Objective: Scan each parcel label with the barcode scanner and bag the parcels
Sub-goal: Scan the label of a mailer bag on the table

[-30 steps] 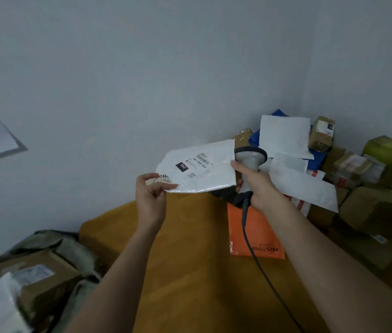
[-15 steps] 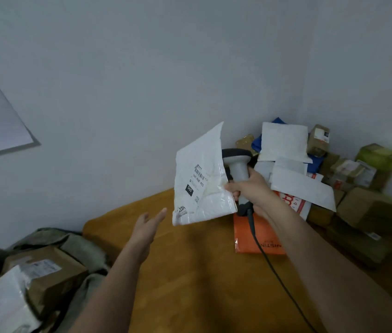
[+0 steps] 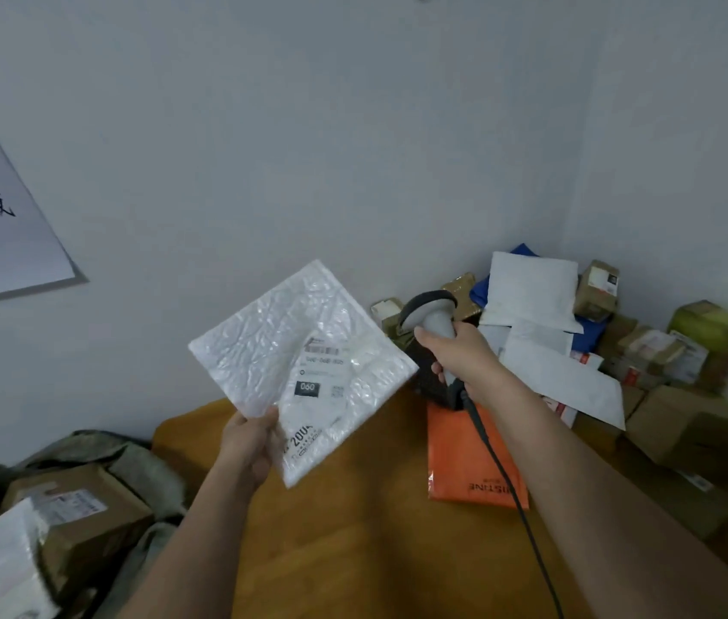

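Orange table [image 3: 353, 551] against a grey wall. Left hand [image 3: 248, 444] pinches one white mailer [image 3: 304, 368] by its lower edge above the table, label up. Right hand [image 3: 460, 355], just right of mailer, fingers wrapped round one scanner [image 3: 431, 314]. One orange bag [image 3: 464, 462] lies below scanner.

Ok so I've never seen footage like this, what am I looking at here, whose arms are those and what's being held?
The camera sits on a person's head, looking forward and down, so the two bare arms are their own. The left hand pinches a white padded parcel by its lower corner, printed label facing the camera. The right hand grips a corded barcode scanner. Below is an orange-brown table with an orange mailer bag lying on it. More parcels and cardboard boxes are piled in the corner, and other boxes sit at lower left.
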`<state>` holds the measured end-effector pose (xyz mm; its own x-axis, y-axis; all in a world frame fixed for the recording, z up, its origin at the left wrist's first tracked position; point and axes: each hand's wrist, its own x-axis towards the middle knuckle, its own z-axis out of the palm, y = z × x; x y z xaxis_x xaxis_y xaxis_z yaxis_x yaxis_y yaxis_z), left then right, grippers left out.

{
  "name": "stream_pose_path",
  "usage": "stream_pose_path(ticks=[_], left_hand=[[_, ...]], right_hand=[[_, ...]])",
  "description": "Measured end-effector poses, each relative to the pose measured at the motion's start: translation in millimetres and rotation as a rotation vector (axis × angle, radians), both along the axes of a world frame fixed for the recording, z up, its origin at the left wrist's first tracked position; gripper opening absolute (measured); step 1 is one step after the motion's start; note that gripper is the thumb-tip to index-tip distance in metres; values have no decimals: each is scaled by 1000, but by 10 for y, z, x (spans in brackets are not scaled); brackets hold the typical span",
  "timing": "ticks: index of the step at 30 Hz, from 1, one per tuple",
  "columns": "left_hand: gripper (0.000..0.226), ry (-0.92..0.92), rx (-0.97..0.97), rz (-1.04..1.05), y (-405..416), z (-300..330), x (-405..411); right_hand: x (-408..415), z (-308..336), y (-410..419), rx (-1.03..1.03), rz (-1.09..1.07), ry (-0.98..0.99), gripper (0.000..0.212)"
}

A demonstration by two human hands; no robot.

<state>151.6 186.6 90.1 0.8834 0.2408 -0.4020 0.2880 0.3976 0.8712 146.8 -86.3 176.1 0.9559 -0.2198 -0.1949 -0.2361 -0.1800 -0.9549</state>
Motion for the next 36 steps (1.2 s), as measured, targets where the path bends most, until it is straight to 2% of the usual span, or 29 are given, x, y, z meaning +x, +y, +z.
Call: stream_pose_path(ticks=[3, 5, 7, 14, 36], left_hand=[[33, 2, -8, 138, -123, -2, 62], [37, 7, -20, 191, -202, -15, 94], [40, 11, -42, 234, -290, -35, 117], [41, 0, -74, 315, -456, -59, 116], [42, 2, -178, 384, -729, 30, 53]], right_hand=[[12, 88, 39, 187, -39, 115, 35], [-11, 167, 53, 346, 39, 142, 34], [-38, 251, 61, 395, 133, 126, 37], [-176, 584, 94, 336, 211, 15, 46], [-516, 930, -109, 406, 189, -67, 30]])
